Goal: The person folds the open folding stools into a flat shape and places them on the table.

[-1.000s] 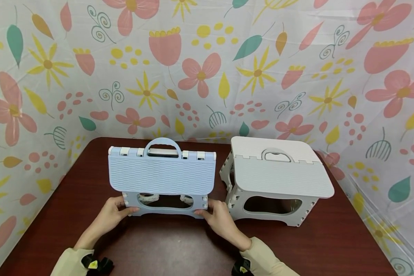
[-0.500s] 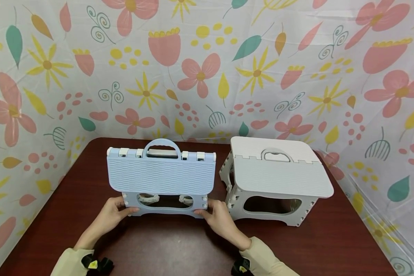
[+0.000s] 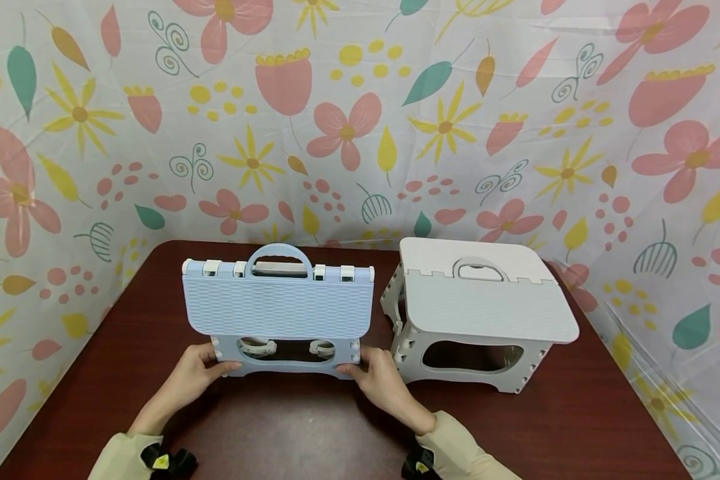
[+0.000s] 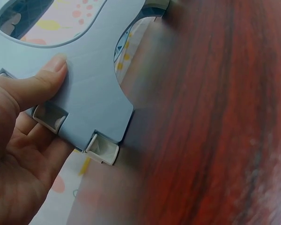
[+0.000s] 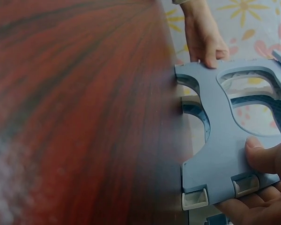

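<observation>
A light blue folding stool stands half folded on the dark wood table, its woven-textured seat panel sloping down toward me and its arched handle sticking up at the fold. My left hand grips the left side of the front leg panel, thumb on the face and fingers behind the edge. On the opposite side my right hand pinches the same panel, its thumb flat on the blue plastic. White hinge pieces show along the panel's edges. Behind the oval cutout, pale inner braces are partly visible.
Close by on the right, a white folding stool stands fully unfolded, near my right hand. A flower-print curtain surrounds the back and sides of the table.
The blue stool's upper edge and handle have dropped slightly and shifted a little left. Both hands keep their grip in the same place; the head view has drifted slightly.
</observation>
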`<state>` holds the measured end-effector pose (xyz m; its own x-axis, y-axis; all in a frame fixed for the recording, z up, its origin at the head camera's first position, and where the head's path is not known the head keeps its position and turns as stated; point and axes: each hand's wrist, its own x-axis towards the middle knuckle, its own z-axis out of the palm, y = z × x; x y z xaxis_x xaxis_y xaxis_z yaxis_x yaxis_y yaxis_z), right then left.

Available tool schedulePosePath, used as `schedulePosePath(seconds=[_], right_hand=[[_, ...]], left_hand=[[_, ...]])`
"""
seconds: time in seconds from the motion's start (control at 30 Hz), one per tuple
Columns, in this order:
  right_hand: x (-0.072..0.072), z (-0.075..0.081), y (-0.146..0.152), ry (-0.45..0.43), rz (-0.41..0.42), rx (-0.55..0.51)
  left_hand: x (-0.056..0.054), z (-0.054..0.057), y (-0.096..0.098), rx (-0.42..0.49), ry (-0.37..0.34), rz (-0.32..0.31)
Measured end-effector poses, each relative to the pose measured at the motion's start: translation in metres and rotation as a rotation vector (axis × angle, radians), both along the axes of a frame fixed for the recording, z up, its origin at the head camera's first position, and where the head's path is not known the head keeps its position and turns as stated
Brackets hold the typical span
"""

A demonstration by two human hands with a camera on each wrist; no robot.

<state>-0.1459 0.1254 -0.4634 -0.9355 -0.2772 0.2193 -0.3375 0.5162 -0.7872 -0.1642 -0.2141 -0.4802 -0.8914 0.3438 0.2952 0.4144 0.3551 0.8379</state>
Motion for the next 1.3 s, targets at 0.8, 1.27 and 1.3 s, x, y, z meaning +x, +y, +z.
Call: schedulePosePath(seconds=[0.8, 1.27, 1.3], right_hand=[[0.0, 0.0018, -0.0007, -0.013, -0.009, 0.003], [-0.0021, 0.0012, -0.0004, -0.022, 0.006, -0.01], [-0.0027, 0.0011, -0.0004, -0.019, 0.004, -0.011]], left_hand=[[-0.0015, -0.0014, -0.0009, 0.016, 0.006, 0.0], [-0.0004, 0.0007, 0.0003, -0.003, 0.005, 0.004], [-0.0007, 0.0008, 0.0004, 0.0, 0.007, 0.003]])
